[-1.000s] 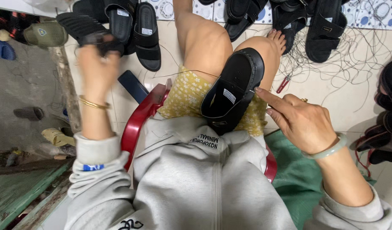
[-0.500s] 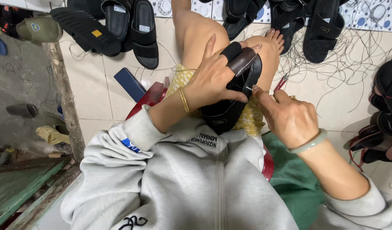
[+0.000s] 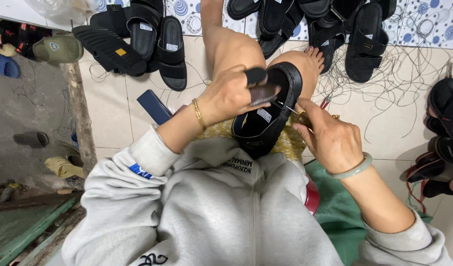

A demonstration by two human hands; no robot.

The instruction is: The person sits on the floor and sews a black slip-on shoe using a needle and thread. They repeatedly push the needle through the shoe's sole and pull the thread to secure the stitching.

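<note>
Pinching a black strap piece (image 3: 260,87) between thumb and forefinger of the left hand (image 3: 231,96), pressing it against the black rubber sandal (image 3: 266,116) lying across the lap. Gripping a thin metal needle (image 3: 288,108) in the bunched fingertips of the right hand (image 3: 330,140), just beside the sandal's edge. Now sitting slightly lower over the sole than half a second ago. Surrounding: black sandals (image 3: 152,42) scattered on the tiled floor (image 3: 113,108).

left hand (image 3: 231,93) pinning a strap (image 3: 262,88) onto the black sandal (image 3: 266,118), right hand (image 3: 330,140) pinching a needle (image 3: 288,108) at it
</note>
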